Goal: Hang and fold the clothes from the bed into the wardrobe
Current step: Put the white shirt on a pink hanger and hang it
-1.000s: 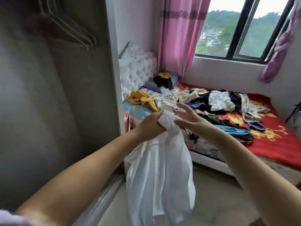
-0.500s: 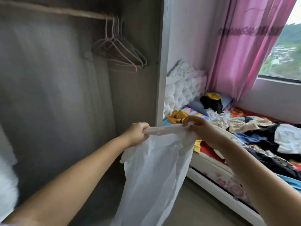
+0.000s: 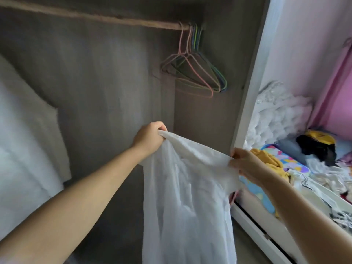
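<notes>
Hands, left hand [image 3: 150, 139] and right hand [image 3: 245, 162], were clenched on a white garment [image 3: 186, 197], stretched (presumably for hanging) below the hangers [image 3: 196, 73].

My one head-worn camera looks forward and slightly down into the open grey wardrobe [image 3: 106, 103], close to it. The wooden rail [image 3: 91, 16] with coloured wire hangers [image 3: 198, 73] sits above centre; the cluttered bed [image 3: 304, 178] lies right of the wardrobe.
</notes>
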{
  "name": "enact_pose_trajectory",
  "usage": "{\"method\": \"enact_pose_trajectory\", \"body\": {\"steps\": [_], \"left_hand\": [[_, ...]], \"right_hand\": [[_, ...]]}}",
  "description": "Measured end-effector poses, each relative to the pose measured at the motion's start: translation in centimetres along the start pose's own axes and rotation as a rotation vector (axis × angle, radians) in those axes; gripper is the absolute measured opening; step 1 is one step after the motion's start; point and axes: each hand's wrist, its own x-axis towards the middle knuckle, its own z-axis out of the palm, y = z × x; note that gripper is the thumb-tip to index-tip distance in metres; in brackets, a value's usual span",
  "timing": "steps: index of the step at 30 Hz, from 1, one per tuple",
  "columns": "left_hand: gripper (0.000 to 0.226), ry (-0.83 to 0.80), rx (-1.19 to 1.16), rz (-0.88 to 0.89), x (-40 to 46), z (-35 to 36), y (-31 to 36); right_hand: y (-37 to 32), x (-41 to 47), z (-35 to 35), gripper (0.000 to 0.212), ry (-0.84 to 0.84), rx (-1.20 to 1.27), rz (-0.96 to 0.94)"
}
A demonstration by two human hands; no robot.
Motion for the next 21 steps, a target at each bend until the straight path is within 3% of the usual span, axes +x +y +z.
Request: {"method": "enact_pose_trajectory", "body": {"steps": [3,6,8,11,13,16,21], "left_hand": [[0.021,-0.042,0.027,-0.072,3.1,-1.4,-3.3],[0.013,-0.264,0.075,-0.114,5.9,-2.4,-5.7],[0.005,-0.48,0.186,-0.136,7.9,-3.5,-6.7],[0.023,-0.649,0.415,-0.106,11.4,-5.5,-8.0],[0.028,-0.584,0.37,-0.101,13.8,-6.6,-9.0],[0.022,-0.37,0.042,-0.099,16.8,-7.3,-9.9],[0.026,-0.293,0.012,0.015,19.9,-5.6,-8.5]], "right_hand": [[-0.9,3.6,1.3,0.036,0.149,0.067,0.019],[-1.9,6.6,2.2,0.036,0.161,0.104,0.025],[-2.8,8.3,3.0,0.036,0.089,0.013,0.022],[-4.5,10.9,4.6,0.037,0.036,-0.261,0.016],[-6.1,12.4,5.7,0.034,0.071,-0.478,-0.039],[-9.3,13.9,7.4,0.018,0.082,-0.771,-0.163],[-16.8,18.3,8.2,0.019,0.443,-0.766,-0.44]]}}
